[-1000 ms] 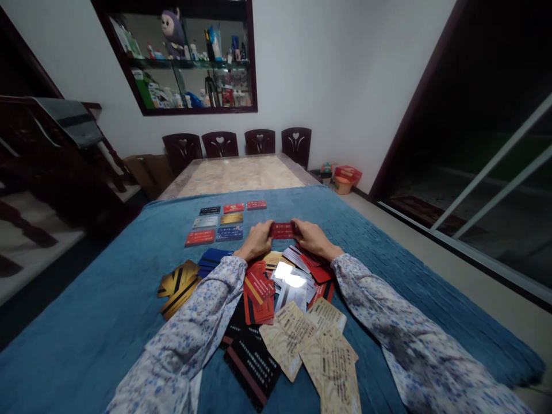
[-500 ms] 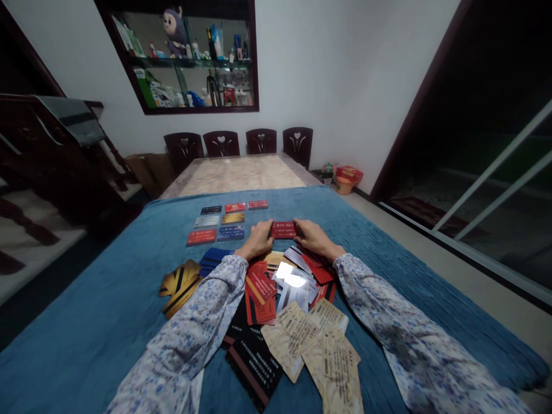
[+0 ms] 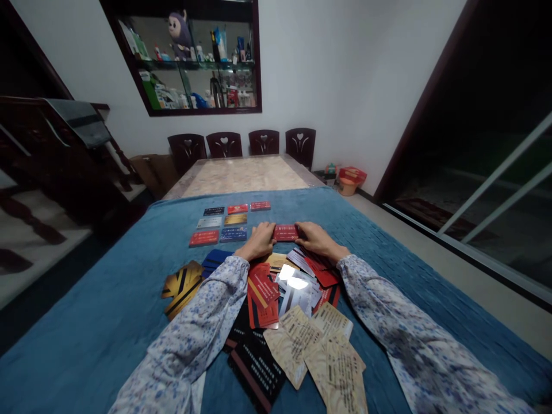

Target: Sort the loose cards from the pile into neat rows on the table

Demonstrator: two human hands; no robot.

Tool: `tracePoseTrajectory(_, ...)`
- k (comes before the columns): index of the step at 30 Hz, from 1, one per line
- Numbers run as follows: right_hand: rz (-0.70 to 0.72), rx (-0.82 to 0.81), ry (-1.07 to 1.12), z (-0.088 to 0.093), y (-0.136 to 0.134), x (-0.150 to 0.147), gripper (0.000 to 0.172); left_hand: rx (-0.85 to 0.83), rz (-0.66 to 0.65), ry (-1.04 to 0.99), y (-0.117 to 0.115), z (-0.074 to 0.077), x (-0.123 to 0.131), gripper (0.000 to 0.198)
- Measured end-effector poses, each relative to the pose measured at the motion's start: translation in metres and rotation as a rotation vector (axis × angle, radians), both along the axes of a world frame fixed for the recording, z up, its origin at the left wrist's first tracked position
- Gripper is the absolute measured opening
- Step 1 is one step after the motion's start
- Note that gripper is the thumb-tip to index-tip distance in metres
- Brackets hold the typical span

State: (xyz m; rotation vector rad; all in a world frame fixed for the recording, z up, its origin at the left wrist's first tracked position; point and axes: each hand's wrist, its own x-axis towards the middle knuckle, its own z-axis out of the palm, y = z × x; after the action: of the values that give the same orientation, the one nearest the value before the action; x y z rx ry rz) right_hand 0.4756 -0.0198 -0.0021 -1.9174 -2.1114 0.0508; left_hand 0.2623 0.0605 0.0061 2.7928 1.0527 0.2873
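Both hands meet at a dark red card point(image 3: 286, 233) with pale print, perhaps a small stack, on the blue cloth. My left hand point(image 3: 259, 240) grips its left edge with the fingers closed. At the opposite edge, my right hand point(image 3: 319, 241) pinches it too. Below the hands lies a loose heap: red cards point(image 3: 261, 287), shiny silver cards point(image 3: 297, 290), cream patterned cards point(image 3: 297, 339) and black cards point(image 3: 256, 368). Gold cards point(image 3: 184, 284) and blue cards point(image 3: 215, 260) lie left of my left forearm.
Neat rows of cards stand to the upper left, among them a red one point(image 3: 204, 237), a blue one point(image 3: 233, 233) and a gold one point(image 3: 235, 219). A blue cloth point(image 3: 107, 282) covers the near table. Beyond are a marble tabletop point(image 3: 245, 172) and dark chairs point(image 3: 301, 146).
Both hands stay on the red card at its two edges. The whole view has shifted slightly; the other cards keep their places.
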Motion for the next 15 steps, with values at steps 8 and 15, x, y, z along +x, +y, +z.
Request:
tracePoseTrajectory(8,0.023,-0.062,-0.077,0.017,0.002,-0.004,0.03,-0.007,-0.006,0.037,0.002,0.006,-0.003,0.031)
tracePoseTrajectory(15,0.051,-0.1,-0.126,0.029,0.018,-0.007,0.028,-0.017,0.009,0.075,0.017,0.014,-0.005,0.027)
